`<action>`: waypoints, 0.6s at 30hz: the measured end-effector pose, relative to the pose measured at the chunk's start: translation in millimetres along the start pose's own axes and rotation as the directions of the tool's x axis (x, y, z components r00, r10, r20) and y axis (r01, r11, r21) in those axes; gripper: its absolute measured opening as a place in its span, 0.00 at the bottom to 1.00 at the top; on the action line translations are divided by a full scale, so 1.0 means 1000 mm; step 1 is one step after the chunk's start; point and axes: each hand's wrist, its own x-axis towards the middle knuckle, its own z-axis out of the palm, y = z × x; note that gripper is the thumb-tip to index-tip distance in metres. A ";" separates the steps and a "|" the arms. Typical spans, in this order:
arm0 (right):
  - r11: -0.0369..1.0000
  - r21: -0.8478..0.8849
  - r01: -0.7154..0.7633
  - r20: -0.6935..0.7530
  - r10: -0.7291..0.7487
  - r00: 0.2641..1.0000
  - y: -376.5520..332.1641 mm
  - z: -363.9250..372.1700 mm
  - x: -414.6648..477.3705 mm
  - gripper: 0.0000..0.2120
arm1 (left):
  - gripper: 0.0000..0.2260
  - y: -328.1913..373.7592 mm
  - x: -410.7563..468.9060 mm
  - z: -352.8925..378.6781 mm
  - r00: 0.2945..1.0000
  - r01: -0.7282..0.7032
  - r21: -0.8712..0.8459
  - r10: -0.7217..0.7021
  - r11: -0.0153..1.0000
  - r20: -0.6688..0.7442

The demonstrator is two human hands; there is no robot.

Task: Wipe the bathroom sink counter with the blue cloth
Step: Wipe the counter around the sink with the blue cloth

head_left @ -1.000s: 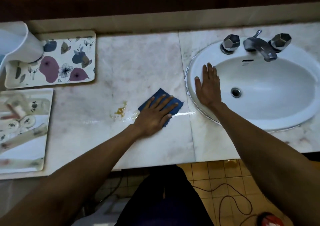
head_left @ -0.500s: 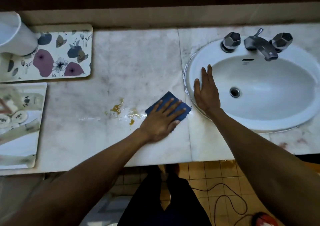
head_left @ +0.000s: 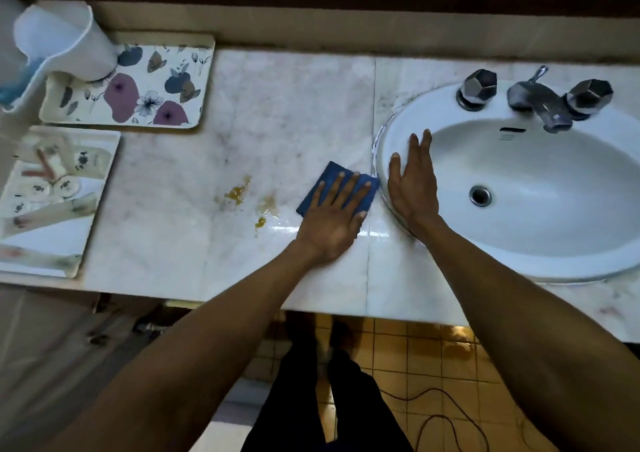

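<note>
The folded blue cloth (head_left: 331,176) lies flat on the pale marble counter (head_left: 277,105), right beside the sink's left rim. My left hand (head_left: 334,219) presses down on it with fingers spread, covering most of it. My right hand (head_left: 412,181) rests flat and empty on the left rim of the white oval sink (head_left: 540,243), fingers apart. Yellow-brown stains (head_left: 239,193) and a wet shiny streak (head_left: 277,226) sit on the counter just left of the cloth.
A floral tray (head_left: 152,84) stands at the back left with a white cup (head_left: 69,43) on its corner. A second tray (head_left: 52,202) with small items lies at the left edge. The metal faucet (head_left: 535,101) and two knobs sit behind the basin.
My left hand has slid the blue cloth to the right, from near the stains up to the sink's rim, leaving a wet streak. My right hand has stayed on the rim.
</note>
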 end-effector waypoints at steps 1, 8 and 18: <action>1.000 -0.018 0.007 0.002 -0.007 1.000 0.000 0.000 0.000 0.30 | 0.25 -0.007 -0.012 0.000 1.000 -0.020 0.014 0.020 1.000 0.012; 0.969 -0.217 0.119 0.049 -0.111 0.993 -0.006 0.000 -0.008 0.29 | 0.25 -0.064 -0.014 -0.033 0.992 0.106 0.036 -0.108 0.994 0.061; 0.894 -0.139 0.425 0.304 -0.370 0.878 -0.079 0.065 -0.035 0.29 | 0.25 -0.044 -0.166 -0.005 0.978 0.209 -0.016 -0.209 0.978 -0.002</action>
